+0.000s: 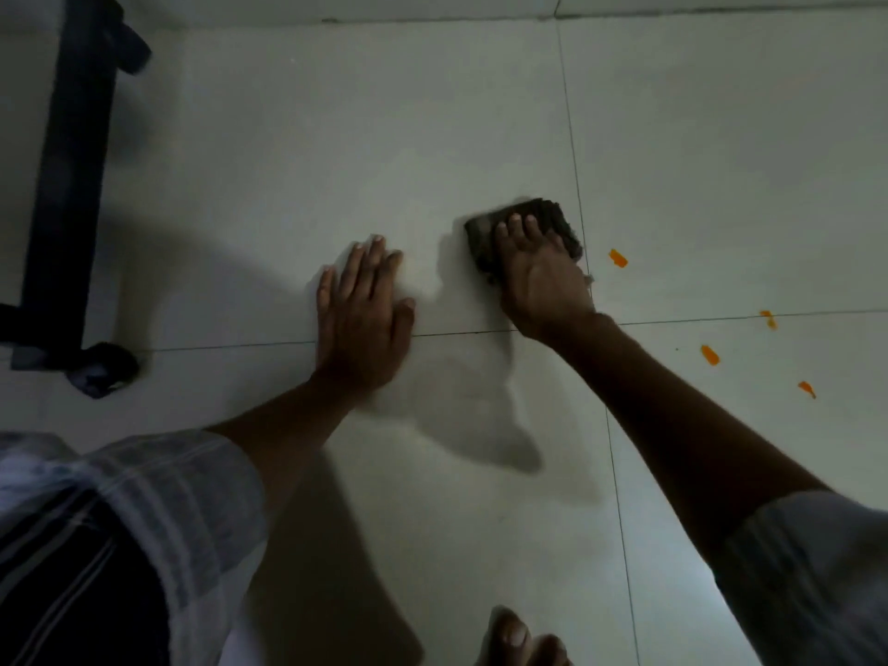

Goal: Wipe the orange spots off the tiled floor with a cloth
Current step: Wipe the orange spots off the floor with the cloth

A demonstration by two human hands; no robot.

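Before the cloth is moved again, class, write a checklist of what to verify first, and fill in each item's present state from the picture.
1. Cloth under control: the right hand presses flat on the dark cloth. Ok.
2. Body braced: the left hand lies flat on the tiled floor. Ok.
3. Spots cleared: four orange spots remain to the right, the nearest just beyond the cloth. Not ok.
4. Path to that spot: bare tile between cloth and spot. Ok.
5. Cloth clean enough underneath: hidden. Cannot tell.
6. Black furniture frame well away at the far left. Ok.
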